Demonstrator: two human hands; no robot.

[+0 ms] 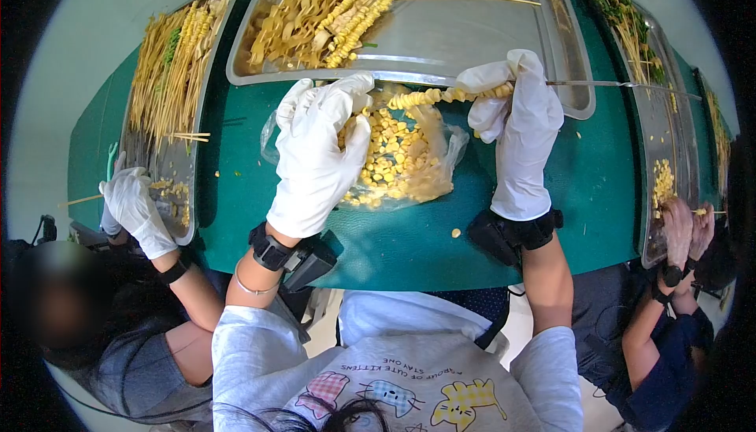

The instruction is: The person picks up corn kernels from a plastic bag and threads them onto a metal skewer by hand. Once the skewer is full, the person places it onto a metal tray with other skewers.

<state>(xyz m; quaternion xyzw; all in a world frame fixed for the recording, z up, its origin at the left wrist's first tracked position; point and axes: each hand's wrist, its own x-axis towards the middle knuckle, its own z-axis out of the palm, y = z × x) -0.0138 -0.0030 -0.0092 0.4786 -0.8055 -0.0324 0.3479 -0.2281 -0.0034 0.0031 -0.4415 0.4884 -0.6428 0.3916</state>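
My right hand (524,117), in a white glove, is closed around a metal skewer (587,83) threaded with yellow corn kernels (425,99). The skewer lies nearly level, its bare end pointing right. Also gloved, my left hand (319,144) has its thumb and forefinger curled together near the skewer's left end, with a yellow corn kernel (365,111) showing between them. Below the skewer, a clear plastic bag (441,184) full of loose corn kernels (386,152) lies on the green table, partly covered by my left hand.
Ahead stands a metal tray (488,42) with several filled skewers (354,26). More trays of skewers stand left (201,93) and right (669,133). Co-workers' hands work at the left (138,203) and right (685,227). A stray kernel (456,233) lies near the table's front edge.
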